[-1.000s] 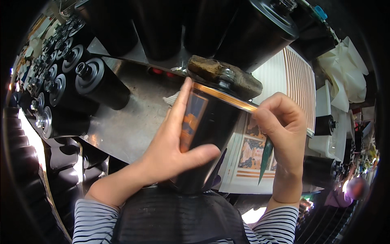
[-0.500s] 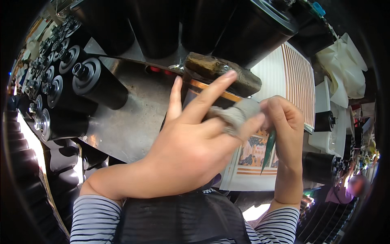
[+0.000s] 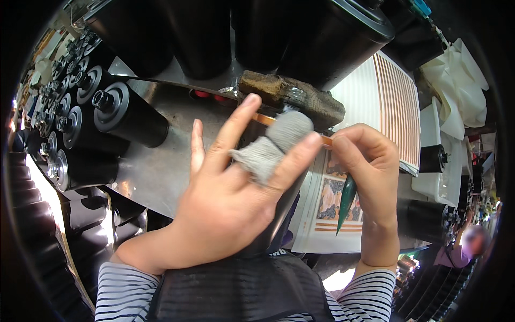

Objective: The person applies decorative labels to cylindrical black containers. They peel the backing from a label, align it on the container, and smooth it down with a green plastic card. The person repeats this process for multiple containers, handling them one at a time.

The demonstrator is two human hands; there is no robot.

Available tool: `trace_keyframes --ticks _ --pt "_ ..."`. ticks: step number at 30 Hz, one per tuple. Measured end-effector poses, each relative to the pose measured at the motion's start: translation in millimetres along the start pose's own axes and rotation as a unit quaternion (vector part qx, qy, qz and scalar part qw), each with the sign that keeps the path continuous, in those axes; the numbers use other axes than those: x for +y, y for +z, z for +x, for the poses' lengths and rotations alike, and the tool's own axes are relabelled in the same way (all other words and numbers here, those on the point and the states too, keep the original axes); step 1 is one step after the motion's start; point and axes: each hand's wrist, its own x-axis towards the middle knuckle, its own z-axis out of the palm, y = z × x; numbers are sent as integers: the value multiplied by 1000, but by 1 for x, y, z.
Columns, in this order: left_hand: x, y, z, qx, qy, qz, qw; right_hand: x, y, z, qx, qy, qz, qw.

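Note:
Beneath my hands a black cylinder (image 3: 279,214) lies lengthwise, mostly covered by them. A thin copper-orange strip (image 3: 263,119) runs across its far part. My left hand (image 3: 230,198) is over the cylinder with fingers spread; a grey cloth wrap (image 3: 289,129) covers one or more of its fingers, which touch or hover just over the strip. My right hand (image 3: 370,161) pinches the strip's right end between thumb and fingertips. A dark green pointed tool (image 3: 347,201) hangs from the same hand, its tip downward.
Behind the cylinder lies a rough brown block (image 3: 289,94). Striped sheets (image 3: 394,102) and a patterned sheet (image 3: 338,198) lie to the right, beside a white tray (image 3: 429,177). Black bottles (image 3: 131,115) crowd the left and far side. Another person (image 3: 458,249) is at the far right.
My left hand has moved to the left, and its wrapped fingers now lie farther along the strip. The right hand stays nearly in place; the strip's end now shows at its fingertips.

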Motion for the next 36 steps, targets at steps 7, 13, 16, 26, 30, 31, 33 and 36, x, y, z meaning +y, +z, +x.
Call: trace_keyframes --ticks 7,13,16,26,30,31,33,36 --pt "6 4 12 12 53 -26 998 3 1 0 12 18 36 999" --pt "-22 37 -8 58 -152 -482 861 -8 17 3 19 -8 18 1000" --pt "-20 36 -14 108 -147 -489 853 -11 20 3 15 -30 -32 999" --pt "6 6 4 26 19 56 998 -11 17 -3 23 5 1 1000" --pt "11 10 14 16 70 36 997 2 13 -17 67 23 32 997" --pt "8 12 17 10 81 25 996 11 11 -21 62 25 21 998" --pt "-1 16 8 63 47 -119 990 16 14 -33 30 -5 -99 995" --pt "-27 40 -10 60 -78 -497 862 10 39 -59 -16 -110 -255 961"
